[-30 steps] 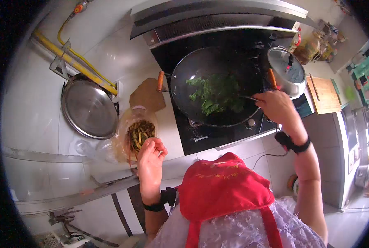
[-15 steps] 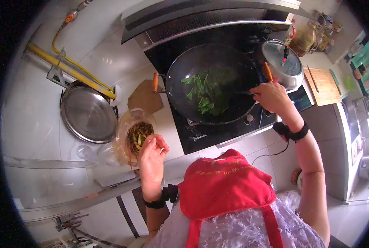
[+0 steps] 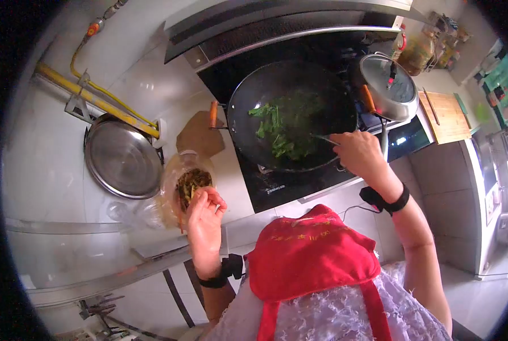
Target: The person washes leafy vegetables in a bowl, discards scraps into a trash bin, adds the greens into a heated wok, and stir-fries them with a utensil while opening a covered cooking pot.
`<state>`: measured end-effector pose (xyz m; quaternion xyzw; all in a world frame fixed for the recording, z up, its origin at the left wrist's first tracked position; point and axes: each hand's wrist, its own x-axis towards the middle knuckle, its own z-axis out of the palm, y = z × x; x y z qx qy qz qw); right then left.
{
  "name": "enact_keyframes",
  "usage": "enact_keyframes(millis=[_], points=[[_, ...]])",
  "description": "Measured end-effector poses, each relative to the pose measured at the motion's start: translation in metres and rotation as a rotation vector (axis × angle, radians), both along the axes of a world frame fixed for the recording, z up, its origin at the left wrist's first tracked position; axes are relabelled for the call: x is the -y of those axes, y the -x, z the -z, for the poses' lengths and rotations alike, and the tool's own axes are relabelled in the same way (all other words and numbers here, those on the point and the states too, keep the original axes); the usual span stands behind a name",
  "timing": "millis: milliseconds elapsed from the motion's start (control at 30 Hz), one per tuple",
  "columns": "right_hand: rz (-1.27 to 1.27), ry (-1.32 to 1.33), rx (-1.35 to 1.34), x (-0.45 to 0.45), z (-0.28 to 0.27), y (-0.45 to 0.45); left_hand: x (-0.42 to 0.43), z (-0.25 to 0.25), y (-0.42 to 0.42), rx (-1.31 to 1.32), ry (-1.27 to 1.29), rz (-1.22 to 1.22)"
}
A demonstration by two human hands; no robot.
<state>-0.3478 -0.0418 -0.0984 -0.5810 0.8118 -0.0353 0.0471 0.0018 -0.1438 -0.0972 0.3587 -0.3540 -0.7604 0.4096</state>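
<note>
A dark wok (image 3: 254,139) with orange handles sits on the black stove, and leafy greens (image 3: 291,128) lie in it. My right hand (image 3: 357,152), at the wok's near right rim, is closed around a utensil (image 3: 324,137) whose thin metal shaft reaches in toward the greens. What the utensil's far end looks like is hidden among the leaves. On the left, my left hand (image 3: 205,219) is raised palm up with its fingers loosely curled and apart, holding nothing. It overlaps the near edge of a bowl (image 3: 171,179) of brown and yellow-green food.
A lidded pot (image 3: 399,105) stands right of the wok. Farther right lies a wooden cutting board (image 3: 448,122). A round metal lid (image 3: 123,159) leans by the yellow pipe (image 3: 117,111) at left. The range hood (image 3: 288,28) spans the back above the stove.
My right hand has moved left and toward me, and the utensil with it. The greens have shifted in the wok. My left hand has barely moved. The view has tilted slightly.
</note>
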Motion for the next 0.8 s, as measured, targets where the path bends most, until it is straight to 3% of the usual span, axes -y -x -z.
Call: enact_keyframes(millis=[167,400,533,600,800], points=[[0.020,0.146,0.012,0.021,0.049,0.014,-0.003,0.001,0.004,0.012,-0.029,0.002],[-0.116,-0.168,0.023,-0.023,-0.076,0.022,-0.001,-0.004,-0.003,0.023,0.012,-0.017],[-0.202,-0.215,0.054,0.003,-0.035,0.010,-0.004,0.005,-0.005,0.010,-0.021,-0.016],[-0.191,0.061,0.118,0.023,0.005,-0.003,-0.006,0.006,-0.004,0.001,-0.023,-0.002],[-0.036,0.196,0.142,0.073,0.043,-0.001,-0.012,-0.005,-0.005,0.021,0.023,-0.013]])
